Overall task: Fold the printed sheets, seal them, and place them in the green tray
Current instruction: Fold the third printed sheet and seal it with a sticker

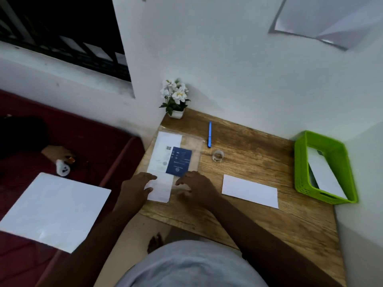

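Item: printed sheet (163,154), white with a dark blue panel on its right half, lying flat at the left end of the wooden table (259,162), apparently under or within a clear plastic sleeve (194,146) whose edges are faint. Its long axis runs from the near table edge toward the wall, tilted slightly right at the far end; the far short edge points toward a small white pot of white flowers (175,98) in the table's back left corner. Left hand (134,186): fingers extended and relaxed, tips resting on the near end of the sheet, thumb lying on the paper. Right hand (195,186): fingers loosely bent, tips pressing down just right of the sheet's near end, beside the blue panel; blurred, so whether it pinches the plastic cannot be told. Nearby: blue pen (210,134), long axis also running toward the wall, just beyond the sleeve's right edge; roll of clear tape (218,155) lying flat near the pen's near end. Folded white sheet (250,190) lies right of the right hand, long axis running left to right. Green tray (300,162) stands at the table's right end, well apart from the hands, holding white paper. Off the table, left: large white sheet (53,210) on a red surface (93,141).
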